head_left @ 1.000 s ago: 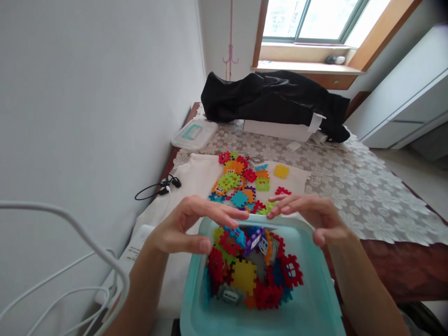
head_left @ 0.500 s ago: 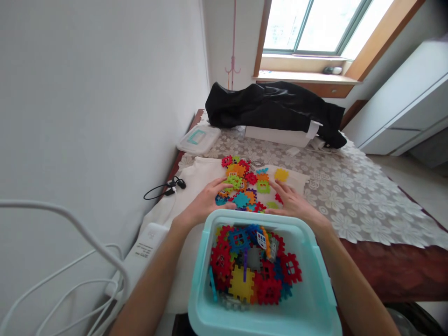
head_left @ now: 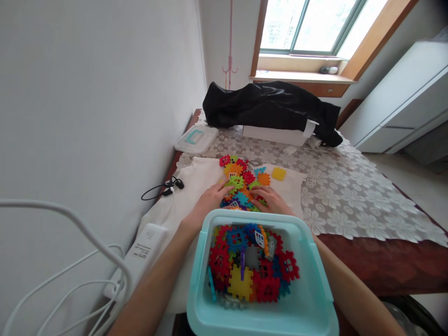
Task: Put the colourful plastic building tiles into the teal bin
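Head view, forward and down, close over the teal bin [head_left: 199, 298], window beyond.

Black garment [head_left: 269, 105] over white box [head_left: 276, 135], container lid [head_left: 196, 138], earphones [head_left: 164, 187], possibly a power strip [head_left: 138, 254]

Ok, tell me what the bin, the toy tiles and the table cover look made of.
Bin: likely plastic, smooth teal with a soft sheen.
Toy tiles: moulded plastic, bright solid colours with notched edges.
Table cover: seemingly lace or embossed vinyl, with a white flower pattern.
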Available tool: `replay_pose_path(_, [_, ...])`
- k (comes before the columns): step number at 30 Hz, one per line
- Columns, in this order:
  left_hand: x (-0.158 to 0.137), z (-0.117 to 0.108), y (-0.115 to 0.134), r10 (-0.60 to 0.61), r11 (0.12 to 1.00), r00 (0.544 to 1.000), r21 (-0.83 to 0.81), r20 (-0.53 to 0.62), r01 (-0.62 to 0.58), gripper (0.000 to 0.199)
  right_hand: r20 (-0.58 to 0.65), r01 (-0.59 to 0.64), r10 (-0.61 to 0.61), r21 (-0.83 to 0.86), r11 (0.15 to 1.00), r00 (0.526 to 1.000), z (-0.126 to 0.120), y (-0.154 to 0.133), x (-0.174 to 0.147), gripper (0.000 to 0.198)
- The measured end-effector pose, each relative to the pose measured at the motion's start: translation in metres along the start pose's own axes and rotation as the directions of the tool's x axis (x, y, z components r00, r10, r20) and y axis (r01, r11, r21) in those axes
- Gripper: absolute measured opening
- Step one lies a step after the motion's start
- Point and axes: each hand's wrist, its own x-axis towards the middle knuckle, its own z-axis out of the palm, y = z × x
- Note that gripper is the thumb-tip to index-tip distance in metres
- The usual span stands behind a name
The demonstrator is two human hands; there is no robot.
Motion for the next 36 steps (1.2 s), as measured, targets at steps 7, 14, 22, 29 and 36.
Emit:
replay_pose_path(7, [-0.006, -0.021, 0.013, -0.135, 0.988, 0.987, 0.057, -0.092, 0.141, 0.058, 0.018, -0.241, 0.249, -0.196, 0.95, 0.968, -0.033, -0.008, -0.009, 0.062])
replay_pose_path(14, [-0.011, -0.019, 0.024, -0.311, 0.919, 0.942, 0.292, 0.127, 0.264, 0.086, 0.202, -0.358, 0.444, -0.353, 0.865, 0.873, -0.046, -0.02, -0.016, 0.074])
replay_pose_path(22, [-0.004, -0.019, 0.016, -0.193, 0.979, 0.981, 0.06, -0.014, 0.193, 0.069, 0.177, -0.338, 0.344, -0.063, 0.939, 0.922, -0.038, -0.029, -0.014, 0.039])
replay_pose_path(29, [-0.006, -0.011, -0.002, -0.2, 0.95, 0.98, -0.247, -0.021, 0.189, 0.081, 0.246, -0.353, 0.31, 0.156, 0.922, 0.918, -0.035, -0.012, -0.011, 0.057])
replay_pose_path(36, [-0.008, -0.001, -0.016, -0.218, 0.938, 0.975, -0.286, -0.044, 0.197, 0.088, 0.313, -0.359, 0.269, 0.278, 0.891, 0.911, -0.041, -0.003, -0.009, 0.054])
